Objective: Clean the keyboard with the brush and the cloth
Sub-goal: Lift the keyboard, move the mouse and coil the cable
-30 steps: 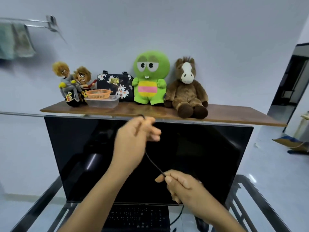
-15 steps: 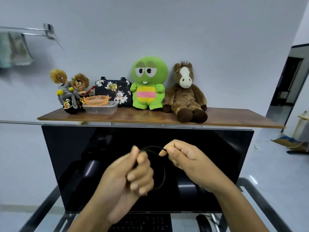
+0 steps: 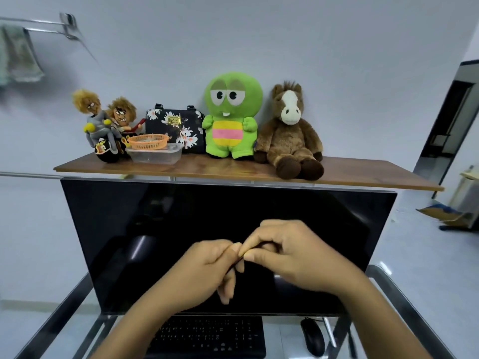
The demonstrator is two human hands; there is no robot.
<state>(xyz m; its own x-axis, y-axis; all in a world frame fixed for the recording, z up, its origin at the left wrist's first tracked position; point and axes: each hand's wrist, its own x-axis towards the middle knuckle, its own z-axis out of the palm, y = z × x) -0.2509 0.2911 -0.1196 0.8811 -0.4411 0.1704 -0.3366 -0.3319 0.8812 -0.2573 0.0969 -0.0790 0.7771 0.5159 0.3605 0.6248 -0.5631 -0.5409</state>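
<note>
My left hand [image 3: 207, 270] and right hand [image 3: 290, 257] meet fingertip to fingertip before the monitor [image 3: 129, 242], above the keyboard [image 3: 210, 335], both pinched closed; contents possibly a cable, unclear.

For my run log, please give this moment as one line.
left hand: closed, meets right | right hand: pinching, content hidden | keyboard: untouched, below monitor | brush, cloth: not seen

No text, label, brand or number can be read. The black keyboard [image 3: 207, 335] shows pale key markings too small to make out, and the gold plate on the floral handbag [image 3: 174, 130] is blurred.
</note>
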